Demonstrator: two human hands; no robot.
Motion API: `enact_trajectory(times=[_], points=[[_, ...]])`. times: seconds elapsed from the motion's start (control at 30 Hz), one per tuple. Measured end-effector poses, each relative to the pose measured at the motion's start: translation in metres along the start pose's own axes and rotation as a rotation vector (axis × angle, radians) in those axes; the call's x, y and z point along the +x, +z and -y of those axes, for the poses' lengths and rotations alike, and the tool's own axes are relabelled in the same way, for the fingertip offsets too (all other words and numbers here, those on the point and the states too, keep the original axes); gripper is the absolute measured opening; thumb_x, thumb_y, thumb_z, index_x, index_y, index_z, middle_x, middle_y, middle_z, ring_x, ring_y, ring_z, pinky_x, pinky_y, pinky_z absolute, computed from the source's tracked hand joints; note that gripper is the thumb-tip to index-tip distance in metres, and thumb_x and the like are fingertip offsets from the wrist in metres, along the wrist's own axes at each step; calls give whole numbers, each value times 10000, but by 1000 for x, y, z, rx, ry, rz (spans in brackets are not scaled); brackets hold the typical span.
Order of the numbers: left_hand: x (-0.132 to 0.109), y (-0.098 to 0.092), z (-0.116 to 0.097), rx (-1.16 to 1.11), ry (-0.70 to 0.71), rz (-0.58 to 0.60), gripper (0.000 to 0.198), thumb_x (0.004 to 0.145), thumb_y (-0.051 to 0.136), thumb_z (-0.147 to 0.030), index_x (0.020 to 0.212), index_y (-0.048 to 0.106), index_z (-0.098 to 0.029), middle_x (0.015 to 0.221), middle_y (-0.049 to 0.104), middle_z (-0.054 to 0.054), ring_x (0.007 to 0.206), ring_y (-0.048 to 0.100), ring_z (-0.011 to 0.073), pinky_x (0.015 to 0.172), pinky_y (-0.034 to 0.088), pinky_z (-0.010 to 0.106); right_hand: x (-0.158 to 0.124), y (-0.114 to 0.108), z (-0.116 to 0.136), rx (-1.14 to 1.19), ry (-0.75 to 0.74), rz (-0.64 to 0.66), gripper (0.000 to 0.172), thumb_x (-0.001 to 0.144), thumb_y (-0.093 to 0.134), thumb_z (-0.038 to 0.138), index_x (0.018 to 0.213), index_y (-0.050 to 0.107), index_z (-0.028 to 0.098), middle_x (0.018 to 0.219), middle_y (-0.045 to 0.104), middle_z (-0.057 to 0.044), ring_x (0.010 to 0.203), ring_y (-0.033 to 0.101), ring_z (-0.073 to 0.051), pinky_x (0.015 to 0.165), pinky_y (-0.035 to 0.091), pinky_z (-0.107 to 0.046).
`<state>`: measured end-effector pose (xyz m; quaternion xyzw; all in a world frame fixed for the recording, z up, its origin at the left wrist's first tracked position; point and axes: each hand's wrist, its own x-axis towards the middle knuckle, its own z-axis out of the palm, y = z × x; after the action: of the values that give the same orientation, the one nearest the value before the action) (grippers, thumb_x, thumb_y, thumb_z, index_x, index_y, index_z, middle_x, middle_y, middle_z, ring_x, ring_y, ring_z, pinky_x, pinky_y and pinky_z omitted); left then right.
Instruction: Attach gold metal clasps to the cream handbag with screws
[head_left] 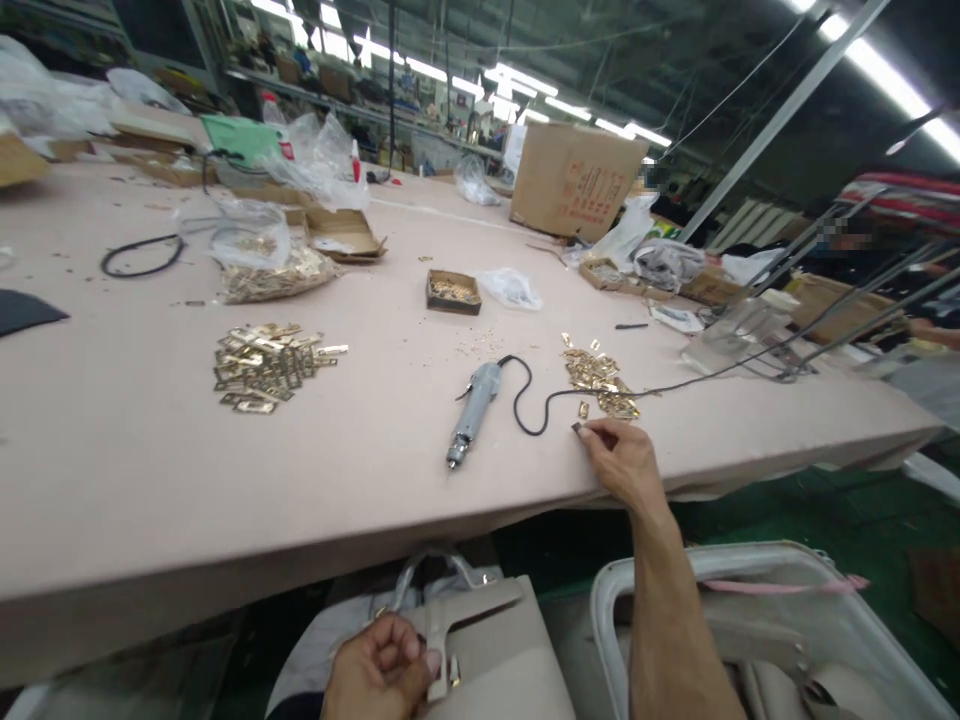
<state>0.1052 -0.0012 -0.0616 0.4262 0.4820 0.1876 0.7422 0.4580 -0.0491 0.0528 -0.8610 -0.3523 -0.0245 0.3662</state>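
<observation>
A cream handbag with a top handle rests below the table's front edge, on my lap side. My left hand is closed at the bag's front, thumb and fingers pinching the end of its narrow closure strap. Beside that strap shows a small gold fitting. Over the table's near edge, my right hand pinches a small dark-looking metal plate between thumb and forefinger. Just beyond it lie a single gold plate and a heap of small gold plates.
A grey electric screwdriver lies mid-table, its black cord running right. Longer gold frames are piled at left. A small box of screws stands farther back. A white-rimmed bin with bags is at lower right.
</observation>
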Motion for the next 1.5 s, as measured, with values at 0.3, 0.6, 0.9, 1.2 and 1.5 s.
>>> enact_trajectory(times=[0.3,0.6,0.9,1.2,1.5], points=[[-9,2,-12,-24,-25,10,203,606,774,-199,713,608,-158,573,640,0,493,576,135,498,476,236,-170,35,57,769,225,445,323,898,727,315,1200,665,221,815,624,-23,572,543,-119,490,435,-235],[-8,3,-11,-36,-25,41,132,624,698,-127,734,627,-143,585,644,5,518,602,138,534,519,253,-215,93,60,796,350,691,208,854,774,358,990,768,201,808,651,-45,610,543,-120,525,456,-229],[-8,1,-9,-37,-55,49,120,647,683,-117,757,638,-132,610,654,12,539,618,139,545,546,259,-214,97,56,788,368,750,165,842,770,331,930,792,194,874,640,-65,588,565,-135,459,486,-243],[-8,-3,-6,-37,-49,58,110,676,675,-103,777,641,-131,612,668,11,545,637,140,568,555,259,-217,97,62,771,376,736,156,829,783,335,897,797,195,850,630,-54,538,605,-137,467,535,-265],[-12,-4,-11,-63,-69,66,134,663,717,-109,783,659,-130,629,703,28,558,661,149,570,545,245,-219,99,67,766,452,717,256,762,837,411,861,791,180,915,583,-63,579,620,-161,449,572,-296]])
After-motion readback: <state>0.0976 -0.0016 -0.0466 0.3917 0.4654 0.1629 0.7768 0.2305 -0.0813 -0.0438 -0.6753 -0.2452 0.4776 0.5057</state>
